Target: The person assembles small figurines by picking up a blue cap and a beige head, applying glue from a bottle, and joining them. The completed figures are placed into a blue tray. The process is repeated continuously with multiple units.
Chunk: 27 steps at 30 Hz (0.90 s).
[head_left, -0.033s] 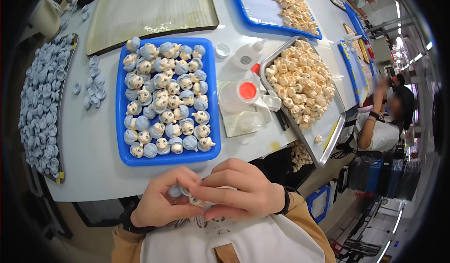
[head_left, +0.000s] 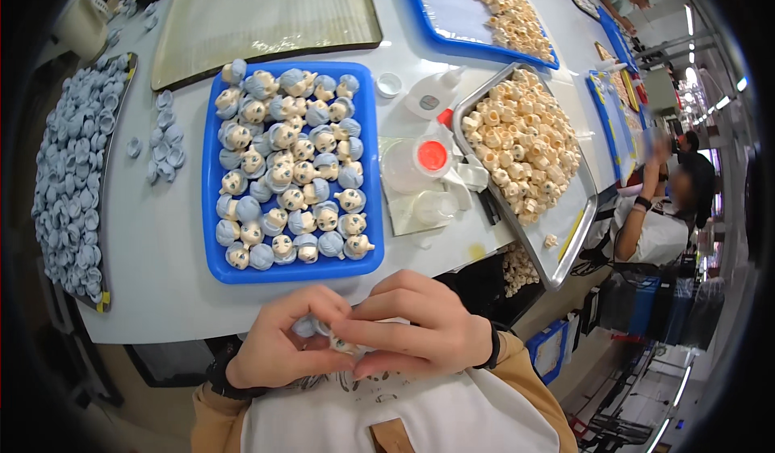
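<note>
Close in front of my apron, both hands meet around one small doll head (head_left: pixel 342 345) with a painted face. My left hand (head_left: pixel 278 340) is closed on its light-blue hair piece (head_left: pixel 307 326). With bent fingers, my right hand (head_left: pixel 432 328) grips the pale face side; its fingertips cover most of the head. Just beyond my hands lies a blue tray (head_left: pixel 295 272) filled with rows of doll heads wearing blue hair. Whether the held hair piece sits fully on the head cannot be made out.
Loose blue hair pieces (head_left: pixel 168 150) lie left of the blue tray, beside a heaped tray of them (head_left: pixel 73 178). To the right stand a bottle with a red lid (head_left: pixel 432 156), a white squeeze bottle (head_left: pixel 432 94) and a metal tray (head_left: pixel 557 267) of pale heads. A person (head_left: pixel 654 211) works farther right.
The table and trays appear slightly shifted to the right in the picture. My hands keep almost the same grip, with a little more of the painted face showing.
</note>
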Available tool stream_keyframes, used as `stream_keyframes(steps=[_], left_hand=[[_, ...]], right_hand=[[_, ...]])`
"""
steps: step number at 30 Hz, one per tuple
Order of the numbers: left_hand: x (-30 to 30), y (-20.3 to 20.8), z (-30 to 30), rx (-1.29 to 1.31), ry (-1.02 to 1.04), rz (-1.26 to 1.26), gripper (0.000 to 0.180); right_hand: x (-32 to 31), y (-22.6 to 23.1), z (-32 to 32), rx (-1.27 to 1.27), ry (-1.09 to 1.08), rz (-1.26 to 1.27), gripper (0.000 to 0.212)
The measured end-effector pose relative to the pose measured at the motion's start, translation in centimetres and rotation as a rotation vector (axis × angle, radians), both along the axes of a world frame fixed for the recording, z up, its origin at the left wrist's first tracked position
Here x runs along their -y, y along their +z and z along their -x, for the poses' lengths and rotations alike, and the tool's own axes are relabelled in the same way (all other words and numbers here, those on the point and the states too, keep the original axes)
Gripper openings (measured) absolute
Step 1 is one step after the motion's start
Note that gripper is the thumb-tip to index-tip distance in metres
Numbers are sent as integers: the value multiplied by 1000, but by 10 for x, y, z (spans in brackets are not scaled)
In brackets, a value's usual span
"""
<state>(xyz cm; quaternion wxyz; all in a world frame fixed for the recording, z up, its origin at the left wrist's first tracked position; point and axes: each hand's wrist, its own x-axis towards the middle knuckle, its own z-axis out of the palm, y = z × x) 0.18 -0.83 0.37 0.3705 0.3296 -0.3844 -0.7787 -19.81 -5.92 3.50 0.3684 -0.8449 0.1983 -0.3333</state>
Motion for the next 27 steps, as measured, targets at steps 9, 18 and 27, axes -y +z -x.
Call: stream_keyframes(steps=[9,18,27], left_hand=[[5,3,0,-253,-23,-92,33],[3,5,4,-191,29,-96,30],[2,1,4,-124,48,-25,29]], right_hand=[[6,-4,-5,85,8,-176,33],[6,0,-2,83,22,-104,35],[8,3,8,14,-62,-15,34]])
